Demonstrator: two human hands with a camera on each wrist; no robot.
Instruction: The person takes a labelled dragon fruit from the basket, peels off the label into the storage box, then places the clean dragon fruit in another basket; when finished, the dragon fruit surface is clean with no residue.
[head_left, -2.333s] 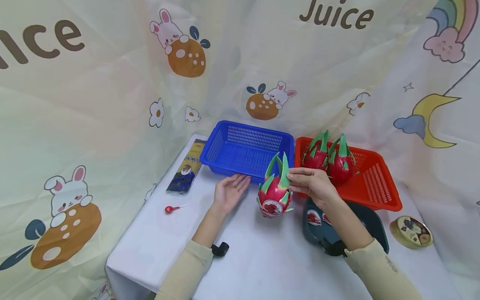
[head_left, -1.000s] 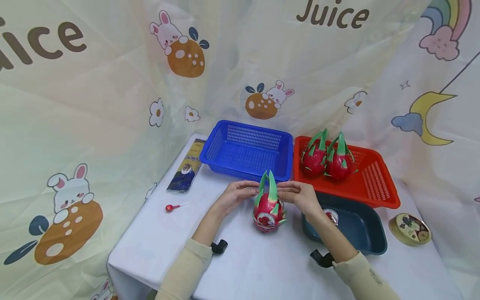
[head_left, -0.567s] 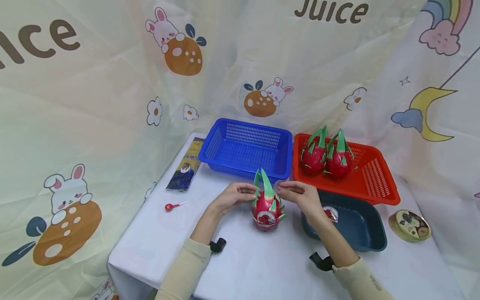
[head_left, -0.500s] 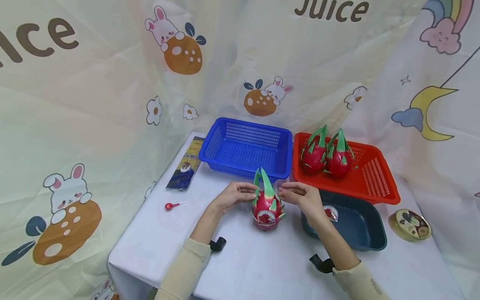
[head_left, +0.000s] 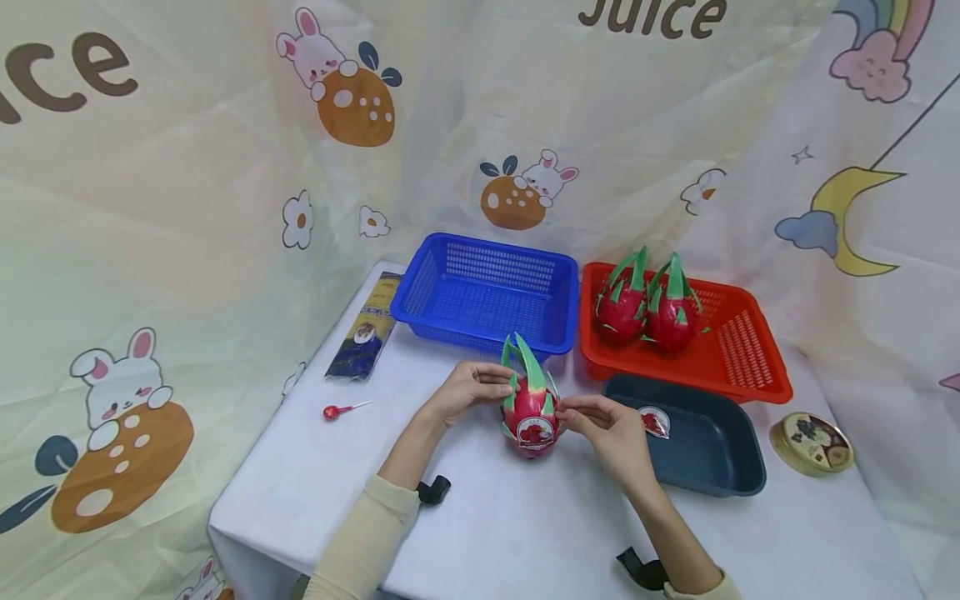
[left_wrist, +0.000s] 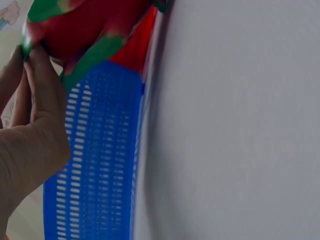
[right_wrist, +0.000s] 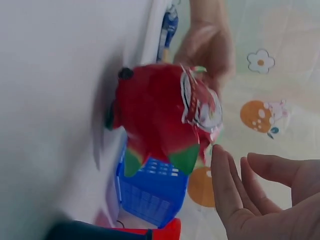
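Note:
A red dragon fruit (head_left: 531, 427) with green leaf tips and a round label (head_left: 536, 432) stands upright, close to the white table. My left hand (head_left: 469, 390) pinches a green scale on its left side; the left wrist view shows thumb and fingertips meeting at the scale (left_wrist: 26, 47). At the fruit's right side my right hand (head_left: 609, 427) holds its fingers fairly straight, fingertips right at the edge beside the label. In the right wrist view the right thumb stays apart from the forefinger (right_wrist: 223, 175). Part of the fruit's back is hidden.
A blue basket (head_left: 408, 312) stands behind the fruit. Right of it, a red basket (head_left: 750, 379) holds two dragon fruits (head_left: 672, 321). A dark tray (head_left: 705, 483) contains a round label (head_left: 655, 422). A round tin (head_left: 813, 444), a lollipop (head_left: 341, 412) and a flat packet (head_left: 365, 333) lie around.
The dragon fruit has come down from my right hand to the table, where my left hand took hold. The fruit has turned slightly, and my right fingertips have moved down to beside the label.

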